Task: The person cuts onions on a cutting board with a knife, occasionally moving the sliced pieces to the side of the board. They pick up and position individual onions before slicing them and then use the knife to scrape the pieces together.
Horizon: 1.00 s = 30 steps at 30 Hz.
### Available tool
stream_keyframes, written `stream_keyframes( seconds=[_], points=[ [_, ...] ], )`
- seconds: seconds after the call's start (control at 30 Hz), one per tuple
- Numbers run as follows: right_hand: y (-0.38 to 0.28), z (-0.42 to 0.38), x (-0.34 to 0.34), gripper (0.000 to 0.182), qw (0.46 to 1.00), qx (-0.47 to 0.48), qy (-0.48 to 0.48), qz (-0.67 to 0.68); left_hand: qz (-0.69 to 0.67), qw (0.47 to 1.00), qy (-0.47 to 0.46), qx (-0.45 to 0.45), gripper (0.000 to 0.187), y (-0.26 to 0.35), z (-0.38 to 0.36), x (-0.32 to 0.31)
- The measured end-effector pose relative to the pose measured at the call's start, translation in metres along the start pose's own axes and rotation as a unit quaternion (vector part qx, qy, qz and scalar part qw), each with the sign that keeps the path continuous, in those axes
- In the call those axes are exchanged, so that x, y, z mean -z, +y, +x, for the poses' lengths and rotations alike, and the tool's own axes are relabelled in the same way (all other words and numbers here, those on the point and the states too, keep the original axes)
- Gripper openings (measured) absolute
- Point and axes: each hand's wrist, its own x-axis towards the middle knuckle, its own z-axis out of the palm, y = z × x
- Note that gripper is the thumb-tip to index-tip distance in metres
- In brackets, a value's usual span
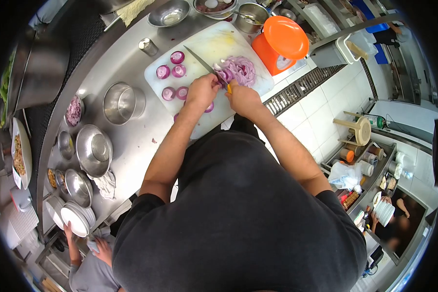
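My right hand [244, 100] is closed around the yellow handle of a knife [199, 60], its blade pointing to the upper left over the board. Beside it, my left hand [203, 89] pinches a piece of red onion [222, 78], mostly hidden by the fingers and blade. Against the knife's far side lies a heap of sliced red onion [242, 69]. Several peeled red onion halves [178, 71] sit left of my left hand, some partly covered by my forearm. All of this rests on a white cutting board [219, 40].
An orange scale [283, 43] stands right of the board. On the steel counter are a metal can [148, 46], a steel pot [120, 103], a bowl of chopped onion [74, 111] and a colander [93, 150]. At lower left, a co-worker's hands [102, 251] are near stacked white plates [77, 219].
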Motion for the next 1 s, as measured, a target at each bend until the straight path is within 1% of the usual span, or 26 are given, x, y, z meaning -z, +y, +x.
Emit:
stream_keyframes(
  seconds=[0.03, 0.07, 0.17, 0.23, 0.27, 0.37, 0.47, 0.57, 0.67, 0.77, 0.87, 0.97, 1.0],
  points=[
    [0.0, 0.001, 0.005, 0.036, 1.0, 0.012, 0.003, -0.007, 0.016, 1.0, 0.002, -0.007, 0.024, -0.001, 0.0, 0.0],
    [0.0, -0.001, 0.008, 0.036, 1.0, 0.004, 0.014, 0.002, 0.032, 0.999, 0.004, -0.012, 0.024, -0.002, -0.003, -0.001],
    [0.001, -0.012, 0.016, 0.036, 0.999, -0.011, 0.035, 0.027, 0.004, 1.0, 0.007, -0.025, 0.026, -0.012, -0.007, -0.001],
    [0.004, -0.023, 0.017, 0.036, 0.998, -0.011, 0.036, 0.046, 0.005, 0.999, 0.038, 0.006, 0.026, -0.006, -0.009, 0.012],
    [0.007, -0.028, 0.017, 0.037, 0.998, -0.016, 0.021, 0.063, 0.005, 0.998, 0.052, 0.022, 0.025, 0.0, -0.008, 0.018],
    [0.014, -0.038, 0.009, 0.039, 0.994, -0.021, -0.019, 0.103, 0.04, 0.987, 0.154, -0.028, 0.026, 0.029, -0.001, 0.038],
    [0.022, -0.043, -0.006, 0.041, 0.993, -0.011, -0.038, 0.109, 0.127, 0.974, 0.146, -0.117, 0.025, 0.037, 0.018, 0.036],
    [0.027, -0.046, -0.014, 0.043, 0.994, -0.003, -0.037, 0.101, 0.205, 0.975, 0.037, -0.074, 0.031, 0.048, 0.028, 0.024],
    [0.03, -0.047, -0.016, 0.044, 0.995, -0.002, -0.029, 0.098, 0.271, 0.961, -0.042, -0.024, 0.042, 0.056, 0.037, 0.018],
    [0.033, -0.05, -0.02, 0.045, 0.995, 0.002, -0.028, 0.095, 0.302, 0.948, -0.101, 0.012, 0.048, 0.059, 0.046, 0.016],
    [0.035, -0.05, -0.023, 0.045, 0.996, 0.004, -0.027, 0.091, 0.317, 0.94, -0.122, 0.015, 0.049, 0.063, 0.05, 0.02],
    [0.039, -0.05, -0.025, 0.045, 0.996, 0.002, -0.03, 0.09, 0.328, 0.936, -0.123, 0.024, 0.048, 0.065, 0.054, 0.022],
    [0.041, -0.049, -0.026, 0.044, 0.995, 0.007, -0.022, 0.092, 0.294, 0.951, -0.091, 0.02, 0.049, 0.063, 0.055, 0.026]
  ],
)
